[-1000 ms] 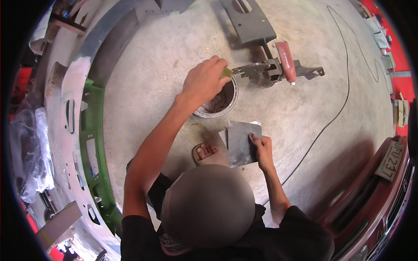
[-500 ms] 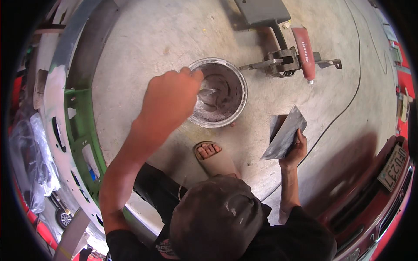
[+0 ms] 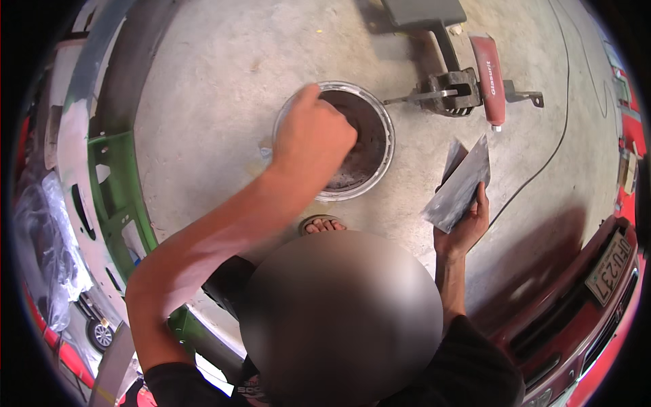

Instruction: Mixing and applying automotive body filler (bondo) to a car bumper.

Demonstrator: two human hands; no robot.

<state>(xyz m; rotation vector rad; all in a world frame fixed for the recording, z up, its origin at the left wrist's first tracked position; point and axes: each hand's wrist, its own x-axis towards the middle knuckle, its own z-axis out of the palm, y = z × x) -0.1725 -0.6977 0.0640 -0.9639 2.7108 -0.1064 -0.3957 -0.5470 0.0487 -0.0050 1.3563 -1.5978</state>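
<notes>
Left hand: the left hand [image 3: 315, 132] is over the tub, back of the hand uppermost, fingers curled inward; whether it has hold of anything cannot be told, as the palm side is hidden.
Right hand: the right hand [image 3: 464, 224] is closed round the lower edge of a grey plate, thumb up along its right side, gripping it.
Tub: a round tub [image 3: 386, 139] with a pale rim stands on the floor [image 3: 217, 88] directly below the left hand, which covers part of its left side; grey-brown residue coats the inside.
Grey plate: the grey plate [image 3: 466, 183] is flat, smeared and tilted, rising from the right hand.
Darker sheet: a smaller darker sheet [image 3: 454, 161] shows behind the plate; its hold is hidden.
Red tube: the red tube [image 3: 491, 81] lies beyond the right hand, capped end toward the plate and apart from it.
Metal bracket: the metal bracket [image 3: 458, 91] is beside the tube, between it and the tub, beyond both hands.
Foot: a sandalled foot [image 3: 324, 224] is nearer the wearer than the left hand, just below the tub.
Cable: a dark cable [image 3: 564, 129] runs to the right of the right hand.
Green panel: the green panel [image 3: 116, 180] stands well left of the left hand.
Red bumper: a red bumper [image 3: 542, 339] is right of the right hand and nearer the wearer.
</notes>
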